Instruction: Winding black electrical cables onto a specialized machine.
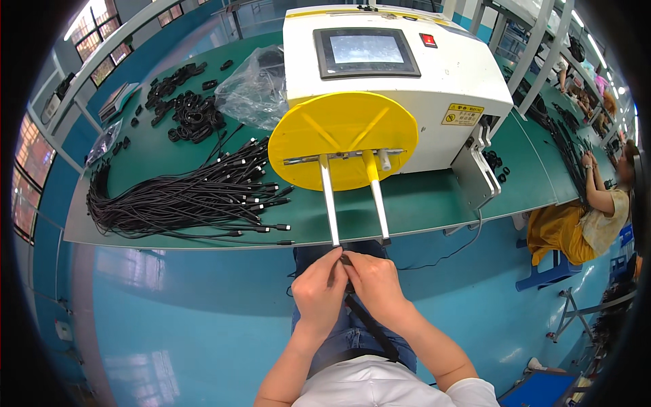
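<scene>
Two hands, the left hand (319,288) and the right hand (375,277), are held close together, their fingertips pinched on a small black piece (346,260) beside the tip of the silver rod (329,200), in front of the green table (424,207); the piece is probably best gripped lightly, with both wrists kept steady and the rod left unknocked; the yellow disc (342,125) behind should be kept from turning meanwhile; the piece looks dark and narrow, but it is mostly covered by fingers, so its full shape cannot be told; black cables (183,203) with pale tips are heaped at left.
</scene>
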The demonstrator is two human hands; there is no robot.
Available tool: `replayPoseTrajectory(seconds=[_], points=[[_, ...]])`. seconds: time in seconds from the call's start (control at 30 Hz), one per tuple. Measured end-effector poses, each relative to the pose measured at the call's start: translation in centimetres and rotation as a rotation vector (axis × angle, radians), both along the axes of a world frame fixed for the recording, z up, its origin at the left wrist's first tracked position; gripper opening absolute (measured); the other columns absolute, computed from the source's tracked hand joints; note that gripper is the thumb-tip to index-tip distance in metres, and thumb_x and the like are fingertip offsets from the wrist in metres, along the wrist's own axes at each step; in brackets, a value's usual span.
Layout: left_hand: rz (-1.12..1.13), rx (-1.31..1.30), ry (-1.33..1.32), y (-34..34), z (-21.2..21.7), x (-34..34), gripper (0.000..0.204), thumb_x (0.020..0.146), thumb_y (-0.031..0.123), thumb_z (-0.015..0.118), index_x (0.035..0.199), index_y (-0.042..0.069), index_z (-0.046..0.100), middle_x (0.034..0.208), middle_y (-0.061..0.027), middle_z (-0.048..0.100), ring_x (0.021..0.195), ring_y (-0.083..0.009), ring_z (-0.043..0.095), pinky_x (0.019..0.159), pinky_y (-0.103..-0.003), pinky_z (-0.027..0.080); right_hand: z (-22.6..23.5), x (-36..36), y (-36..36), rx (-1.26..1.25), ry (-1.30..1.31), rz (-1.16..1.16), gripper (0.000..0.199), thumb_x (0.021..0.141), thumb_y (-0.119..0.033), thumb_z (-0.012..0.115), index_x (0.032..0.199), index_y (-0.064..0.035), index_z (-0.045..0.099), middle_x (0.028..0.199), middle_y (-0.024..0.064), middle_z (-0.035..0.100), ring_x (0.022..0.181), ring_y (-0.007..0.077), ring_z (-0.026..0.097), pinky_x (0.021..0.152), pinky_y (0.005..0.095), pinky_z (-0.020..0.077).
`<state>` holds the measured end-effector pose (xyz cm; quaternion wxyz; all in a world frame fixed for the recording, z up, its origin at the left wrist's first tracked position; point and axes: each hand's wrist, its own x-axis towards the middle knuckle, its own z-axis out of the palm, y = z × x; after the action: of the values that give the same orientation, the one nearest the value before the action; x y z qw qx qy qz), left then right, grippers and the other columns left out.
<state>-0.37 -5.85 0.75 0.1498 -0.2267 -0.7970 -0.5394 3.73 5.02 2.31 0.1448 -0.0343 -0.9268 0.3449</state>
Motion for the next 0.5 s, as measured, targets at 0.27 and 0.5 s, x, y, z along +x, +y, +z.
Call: replayPoseTrajectory(seconds=[0.27,0.5], points=[[-0.112,0.337,-0.465,-0.9,0.3,-0.9,0.024,0.087,-0.004,0.051,0.108,-0.002,0.061,0.094,-0.0089,0.066,0.076,-0.0148,0.065,0.065,-0.024,0.053,0.3,0.1,1.0,-0.107,0.102,0.030,0.028,0.082,-0.005,0.061,0.109,0.0029,0.059,0.082,0.0152,0.064,0.071,0.0260,0.063,0.058,0.0336,0.0499],[-0.227,0.552,-0.606,-2.0,-0.3,-2.0,0.036,0.092,-0.004,0.039,0.127,-0.005,0.044,0.109,-0.0147,0.061,0.094,-0.0208,0.064,0.078,-0.029,0.054,0.3,0.7,1.3,-1.192,-0.293,0.082,0.037,0.080,0.002,0.060,0.116,0.0028,0.056,0.096,0.0088,0.064,0.081,0.0139,0.062,0.061,0.0256,0.0517]])
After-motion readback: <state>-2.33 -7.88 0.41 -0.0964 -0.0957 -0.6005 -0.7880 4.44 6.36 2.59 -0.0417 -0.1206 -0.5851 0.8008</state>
